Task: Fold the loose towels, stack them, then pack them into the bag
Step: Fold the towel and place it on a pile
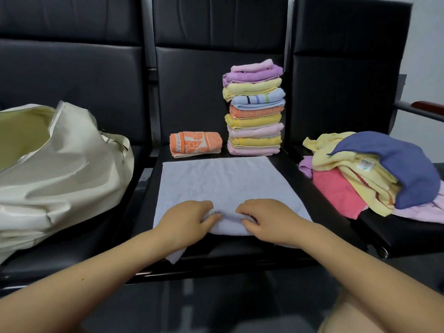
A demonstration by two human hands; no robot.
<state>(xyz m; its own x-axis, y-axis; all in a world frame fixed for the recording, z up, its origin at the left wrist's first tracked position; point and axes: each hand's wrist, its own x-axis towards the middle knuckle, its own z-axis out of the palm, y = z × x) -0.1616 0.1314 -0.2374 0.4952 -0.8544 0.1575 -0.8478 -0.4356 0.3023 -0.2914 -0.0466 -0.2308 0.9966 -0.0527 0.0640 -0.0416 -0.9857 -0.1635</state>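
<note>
A pale blue towel point(223, 186) lies spread flat on the middle seat point(319, 195) of a row of black chairs, its near edge bunched up between my two hands. My left hand point(189, 218) and right hand point(266, 219) sit side by side on that near edge, fingers curled in and pinching the cloth, seemingly at the start of a fold or roll away from me.

By my reading, the job is somewhere past the halfway mark on folding, with packing not begun. Behind the spread towel, against the backrest, stands one tall stack point(254, 106) of folded towels; I count ten layers, pink and purple on top, then yellows, a striped blue, an orange, more yellow and pink below, though thin layers could hide another. Just to its left lies one orange patterned towel point(195, 144), folded and set apart from the stack, not yet on it.

On the seat to my right sits one loose heap point(374, 174) waiting to be folded: a dark blue piece on top, yellow under it, a coral red, lilac and pale pink at the edges. At least five pieces, I judge; the tangle keeps me from an exact count.

On the seat to my left rests one cream bag point(60, 169), unzipped and gaping, with no towel visible in the part of the mouth I can see.
</note>
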